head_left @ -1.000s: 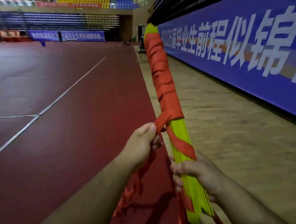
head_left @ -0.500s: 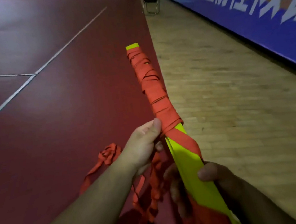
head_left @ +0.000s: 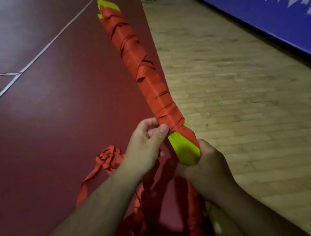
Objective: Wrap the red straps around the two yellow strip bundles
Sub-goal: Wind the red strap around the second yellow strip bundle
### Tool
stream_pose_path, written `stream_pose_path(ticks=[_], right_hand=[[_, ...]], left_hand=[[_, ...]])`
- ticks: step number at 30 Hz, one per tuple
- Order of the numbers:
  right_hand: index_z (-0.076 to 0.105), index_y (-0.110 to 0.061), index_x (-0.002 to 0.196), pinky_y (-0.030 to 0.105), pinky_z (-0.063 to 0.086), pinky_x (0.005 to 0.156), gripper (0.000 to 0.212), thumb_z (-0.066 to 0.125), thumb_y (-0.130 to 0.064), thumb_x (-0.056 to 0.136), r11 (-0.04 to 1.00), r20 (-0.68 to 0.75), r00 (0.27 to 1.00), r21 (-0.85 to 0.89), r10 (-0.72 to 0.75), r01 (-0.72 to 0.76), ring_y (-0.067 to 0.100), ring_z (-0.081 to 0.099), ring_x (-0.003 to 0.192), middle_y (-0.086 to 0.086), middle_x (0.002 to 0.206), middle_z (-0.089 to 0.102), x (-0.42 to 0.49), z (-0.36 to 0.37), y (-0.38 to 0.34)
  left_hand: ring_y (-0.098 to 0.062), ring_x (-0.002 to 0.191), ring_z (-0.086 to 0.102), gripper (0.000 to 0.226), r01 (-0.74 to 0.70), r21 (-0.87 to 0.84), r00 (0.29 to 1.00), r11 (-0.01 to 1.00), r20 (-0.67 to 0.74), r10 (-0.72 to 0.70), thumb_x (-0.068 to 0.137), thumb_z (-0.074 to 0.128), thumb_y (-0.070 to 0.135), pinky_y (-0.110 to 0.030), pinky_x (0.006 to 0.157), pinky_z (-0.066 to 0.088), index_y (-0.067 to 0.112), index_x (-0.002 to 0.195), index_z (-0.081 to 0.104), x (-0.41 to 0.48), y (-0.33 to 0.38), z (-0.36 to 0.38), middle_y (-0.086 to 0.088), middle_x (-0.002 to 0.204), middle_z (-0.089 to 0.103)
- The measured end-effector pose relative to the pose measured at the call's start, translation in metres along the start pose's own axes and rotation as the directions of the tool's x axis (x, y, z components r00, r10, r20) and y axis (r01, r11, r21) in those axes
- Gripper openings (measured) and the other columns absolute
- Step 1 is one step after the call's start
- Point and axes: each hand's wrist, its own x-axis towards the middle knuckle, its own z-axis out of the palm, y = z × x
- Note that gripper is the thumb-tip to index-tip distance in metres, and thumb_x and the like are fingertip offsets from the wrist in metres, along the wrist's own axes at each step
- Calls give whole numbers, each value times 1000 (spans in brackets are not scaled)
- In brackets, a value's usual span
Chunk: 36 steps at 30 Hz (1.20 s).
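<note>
Centre frame, left hand (head_left: 146,147) pinches the strap (head_left: 142,66) at the wrap's lower edge; right hand (head_left: 203,166), now slid higher, clenches the bundle (head_left: 184,147) just below; less bare yellow shows between them, so wrapping seems to be advancing.

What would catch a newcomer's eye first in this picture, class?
The yellow strip bundle, wound in red strap, slants up through the middle. The left hand pinches the strap at the wrap's lower end; the right hand grips the bare yellow part.
</note>
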Motion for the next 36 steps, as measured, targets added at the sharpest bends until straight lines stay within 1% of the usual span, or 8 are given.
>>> stream_pose_path(ticks=[8,13,16,19,23,27,30,36], right_hand=[[63,-18,80,39,50,56,29,82,-27,60,988,155,985,141,-77,55,24,62,62,7,69,66,1,-21,3],[65,-9,93,43,48,55,35,74,-23,62,927,331,933,374,-142,9,22,54,56,15,65,61,1,-22,2],[69,-10,96,33,48,52,32,72,-14,64,781,536,818,595,-209,-191,26,55,50,19,62,60,-2,-20,0],[73,-12,91,31,50,54,30,70,-20,63,663,686,666,648,-293,-376,26,58,52,19,66,61,-3,-23,0],[74,-14,104,46,57,77,43,77,-35,67,836,588,804,484,-91,-260,37,69,82,18,95,74,12,-28,10],[63,-35,109,34,57,78,51,85,-53,67,999,340,940,34,-1,-12,7,70,83,-11,91,74,3,-8,5],[64,-30,97,32,55,67,45,82,-52,62,998,155,988,-48,-26,34,5,67,72,-11,80,71,0,3,2],[69,-22,78,15,44,50,19,83,-27,67,997,99,994,57,-49,43,2,63,58,-10,65,70,5,-14,3]], left_hand=[[-18,67,48,75,-62,16,986,998,156,59,77,60,75,-31,64,38,-1,77,57,9,-11,-13,-7,68,54],[-9,41,46,87,15,-53,994,998,113,-9,51,60,93,-16,43,38,14,89,61,6,-12,-5,3,53,49],[-6,44,37,103,118,-223,949,968,312,-44,54,64,88,-19,45,34,7,117,64,4,-11,-6,-15,79,56],[-3,43,42,77,181,-342,909,922,417,-24,54,74,78,-24,45,32,17,100,72,2,-8,-9,-2,72,65],[-5,41,43,37,149,-280,985,949,125,-118,70,81,53,-16,40,35,20,77,68,5,-5,-4,7,54,56],[-10,41,34,30,189,-155,974,970,-94,-205,78,73,44,-19,38,25,17,76,60,3,-4,0,10,47,43],[-9,44,38,27,147,-105,986,984,-64,-155,80,69,43,-19,38,32,17,83,66,3,-3,-1,8,54,49],[-4,39,49,27,77,41,991,996,102,-81,84,69,29,-27,50,50,18,109,63,8,-2,-17,-3,82,69]])
